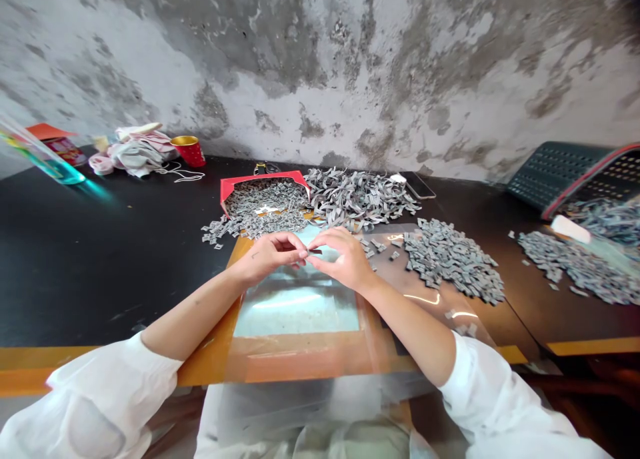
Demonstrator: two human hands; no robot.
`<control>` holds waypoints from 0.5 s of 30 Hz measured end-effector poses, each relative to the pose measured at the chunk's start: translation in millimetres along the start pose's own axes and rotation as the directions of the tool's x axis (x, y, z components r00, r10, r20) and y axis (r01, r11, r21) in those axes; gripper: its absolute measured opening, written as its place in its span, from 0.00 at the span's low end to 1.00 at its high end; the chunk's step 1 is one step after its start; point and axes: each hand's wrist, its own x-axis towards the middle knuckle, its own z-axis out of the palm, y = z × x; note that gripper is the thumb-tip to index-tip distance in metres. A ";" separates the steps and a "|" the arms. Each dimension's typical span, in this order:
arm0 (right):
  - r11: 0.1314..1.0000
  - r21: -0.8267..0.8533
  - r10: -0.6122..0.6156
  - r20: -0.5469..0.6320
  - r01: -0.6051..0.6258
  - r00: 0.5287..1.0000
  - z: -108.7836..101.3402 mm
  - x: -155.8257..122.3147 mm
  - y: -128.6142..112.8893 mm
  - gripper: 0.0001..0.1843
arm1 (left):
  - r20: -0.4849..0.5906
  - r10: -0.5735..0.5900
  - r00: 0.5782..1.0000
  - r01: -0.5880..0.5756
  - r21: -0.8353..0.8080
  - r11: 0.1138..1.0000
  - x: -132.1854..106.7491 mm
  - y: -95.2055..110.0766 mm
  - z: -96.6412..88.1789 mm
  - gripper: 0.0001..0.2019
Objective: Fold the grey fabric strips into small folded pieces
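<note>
Over the pale blue work sheet [300,316], my left hand [274,256] and my right hand [345,256] meet fingertip to fingertip. Both pinch a small grey strip [315,251], its ends partly hidden by my fingers. Just beyond them, a tipped red box [265,177] spills small grey frame-like pieces [270,202]. To its right lies a heap of longer grey strips [357,196]. A pile of short grey pieces [453,262] sits to the right of my right hand, with a few scattered ones nearer my wrist.
A phone [419,185] lies behind the strips. On the right, a dark perforated basket [555,172] lies on its side beside more grey pieces [575,262]. Far left are a red cup [189,151], crumpled cloths [140,151] and a clear tube with blue-green liquid [63,171].
</note>
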 end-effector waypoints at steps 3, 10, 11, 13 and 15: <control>0.999 -0.032 -0.020 0.017 0.021 1.000 0.4 -0.6 1.7 0.07 | -0.010 -0.030 1.000 0.029 -0.023 0.999 0.5 -0.9 0.2 0.12; 0.991 -0.123 -0.050 0.086 0.060 0.995 1.3 -3.0 5.4 0.09 | 0.059 -0.079 0.995 0.083 -0.072 0.994 1.8 0.3 -4.5 0.17; 0.984 -0.155 -0.073 0.082 0.085 0.994 0.9 -3.3 4.7 0.09 | 0.062 -0.085 0.994 0.089 -0.065 0.994 2.0 0.2 -5.2 0.18; 0.963 -0.234 -0.121 0.080 0.137 0.989 -0.1 -3.7 2.6 0.09 | 0.057 -0.088 0.995 0.091 -0.052 0.995 2.4 -0.2 -5.9 0.18; 0.936 -0.303 -0.154 0.100 0.177 0.983 -0.6 -4.0 0.4 0.09 | 0.052 -0.085 0.995 0.087 -0.033 0.996 2.6 -0.6 -5.6 0.19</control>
